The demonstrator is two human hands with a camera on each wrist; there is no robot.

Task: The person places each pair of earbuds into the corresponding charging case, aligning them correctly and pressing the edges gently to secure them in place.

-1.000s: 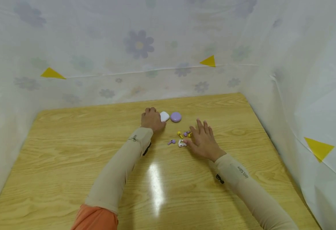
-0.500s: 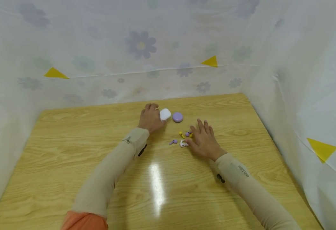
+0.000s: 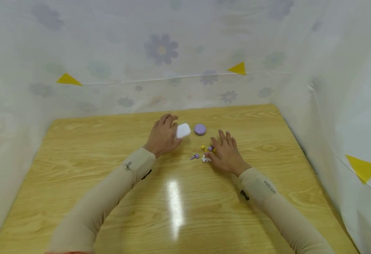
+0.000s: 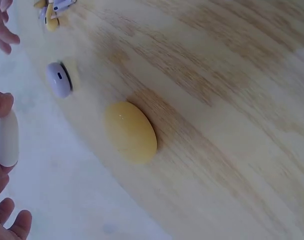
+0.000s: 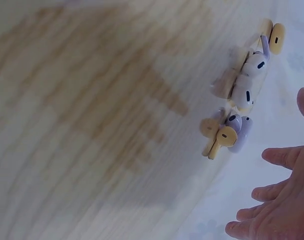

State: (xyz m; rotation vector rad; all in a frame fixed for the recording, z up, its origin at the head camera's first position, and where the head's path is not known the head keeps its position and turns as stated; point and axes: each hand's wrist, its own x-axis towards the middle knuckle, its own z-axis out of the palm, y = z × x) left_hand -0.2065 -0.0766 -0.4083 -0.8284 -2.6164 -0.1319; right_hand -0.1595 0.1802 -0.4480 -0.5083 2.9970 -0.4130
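My left hand (image 3: 163, 135) pinches a white earbud case (image 3: 183, 131) between thumb and fingers, and the left wrist view shows the case (image 4: 7, 140) held off the tabletop. A yellow earbud case (image 4: 130, 133) lies on the table near that hand; in the head view the hand hides it. Right of the white case rests a purple earbud case (image 3: 200, 129). My right hand (image 3: 226, 155) spreads its fingers beside loose earbuds, its thumb near the white earbuds (image 3: 205, 159). A purple earbud (image 3: 195, 157) and a yellow earbud (image 3: 204, 148) lie close by. Others are partly covered.
The wood-grain table (image 3: 134, 211) has a glossy light reflection in front. A flowered white sheet (image 3: 115, 46) stands behind it, and white sheeting (image 3: 341, 123) hangs at the right. Yellow triangles (image 3: 361, 168) are stuck on the sheets.
My left hand has lifted the white case and drawn slightly left and toward me with it. The right hand stays nearly in place, and the head view has shifted a little.
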